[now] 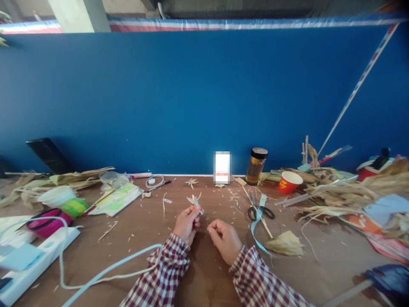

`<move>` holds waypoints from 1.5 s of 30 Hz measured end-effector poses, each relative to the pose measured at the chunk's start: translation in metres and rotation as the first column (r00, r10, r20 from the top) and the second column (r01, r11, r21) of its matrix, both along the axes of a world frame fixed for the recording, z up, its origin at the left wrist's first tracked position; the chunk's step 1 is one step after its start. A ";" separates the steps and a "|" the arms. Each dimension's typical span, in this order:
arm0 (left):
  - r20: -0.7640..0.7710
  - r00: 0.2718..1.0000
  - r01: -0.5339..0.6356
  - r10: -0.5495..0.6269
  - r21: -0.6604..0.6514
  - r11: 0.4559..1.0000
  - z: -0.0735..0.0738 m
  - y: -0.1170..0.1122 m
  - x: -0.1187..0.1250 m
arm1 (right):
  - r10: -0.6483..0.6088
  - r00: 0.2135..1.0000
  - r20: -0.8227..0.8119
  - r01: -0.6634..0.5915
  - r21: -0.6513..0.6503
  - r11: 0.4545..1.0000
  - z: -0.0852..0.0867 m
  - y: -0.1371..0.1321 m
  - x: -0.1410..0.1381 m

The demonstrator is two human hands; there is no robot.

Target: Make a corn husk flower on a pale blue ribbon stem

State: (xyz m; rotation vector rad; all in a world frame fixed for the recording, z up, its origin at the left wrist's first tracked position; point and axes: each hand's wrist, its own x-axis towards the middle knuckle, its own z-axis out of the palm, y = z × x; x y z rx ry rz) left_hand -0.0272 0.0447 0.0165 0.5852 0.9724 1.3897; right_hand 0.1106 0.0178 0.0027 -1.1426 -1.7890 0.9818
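Observation:
Between the thumb and fingers of my left hand (188,222) is a small husk flower (194,200) with pale, pointed petals spread upward. My right hand (225,239) is closed beside it, a short gap apart, thumb against the curled fingers. Whatever those fingers may hold is too small to make out. Another small husk piece (192,182) lies on the brown table behind the flower. To the right are black-handled scissors (261,212), a light blue ribbon (255,230) and a dried corn husk piece (285,244).
A dark-lidded jar (256,166) and a red paper cup (290,182) stand at the back right. Corn husks (338,192) are heaped at the right. A power strip (41,264) and a looping white cable (111,279) lie at the left. A blue panel (191,94) bounds the table.

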 end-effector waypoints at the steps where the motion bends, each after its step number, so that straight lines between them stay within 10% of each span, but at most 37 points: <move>1: -0.002 1.000 0.004 -0.004 0.001 1.000 0.000 0.000 0.000 | 0.002 1.000 0.001 -0.002 0.000 1.000 0.000 0.000 0.000; 45: -0.084 0.996 0.027 -0.026 0.014 1.000 -0.003 -0.001 0.004 | -0.014 1.000 0.011 0.013 0.026 1.000 -0.003 0.000 0.000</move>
